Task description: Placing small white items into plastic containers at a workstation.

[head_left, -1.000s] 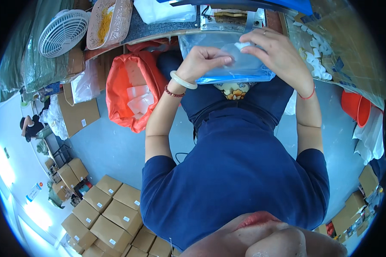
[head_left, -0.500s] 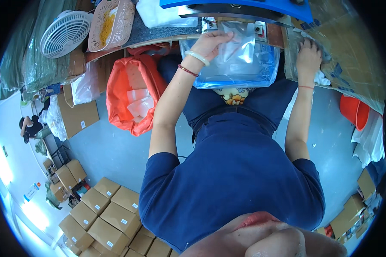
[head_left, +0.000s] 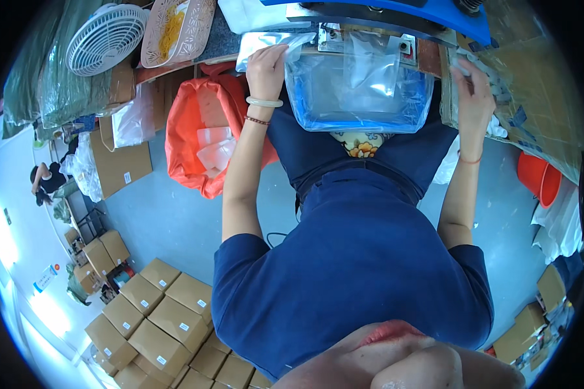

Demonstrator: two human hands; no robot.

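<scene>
- Since half a second ago, head view: my left hand (head_left: 266,65) has slid along to the upper left corner of the clear blue-tinted plastic pouch (head_left: 360,91), and my right hand (head_left: 475,87) has stayed out at the right, beside the stack of small white pieces (head_left: 493,97).
- Head view, grip: left hand clenched on the pouch's top left edge, fingers curled over the film. Right hand has let go of the pouch and rests on the white pieces; whether it pinches one, I cannot tell.
- Head view, position: the pouch hangs mouth-up from the brown bar (head_left: 428,55) under the blue machine head (head_left: 383,16), its body drooping toward my lap. Its long axis runs left to right along the bar.
- Head view, relation: the pouch lies just right of my left grip and well left of my right hand; left is the nearer hand.
- Head view, containers: pouch holds a smaller folded clear film piece, otherwise seems empty. Orange plastic sack (head_left: 204,139), on the floor at my left, holds pale translucent packets. Beige woven basket (head_left: 175,26), on the bench, holds yellow strands. Orange bucket (head_left: 535,178), at my right; contents hidden.
</scene>
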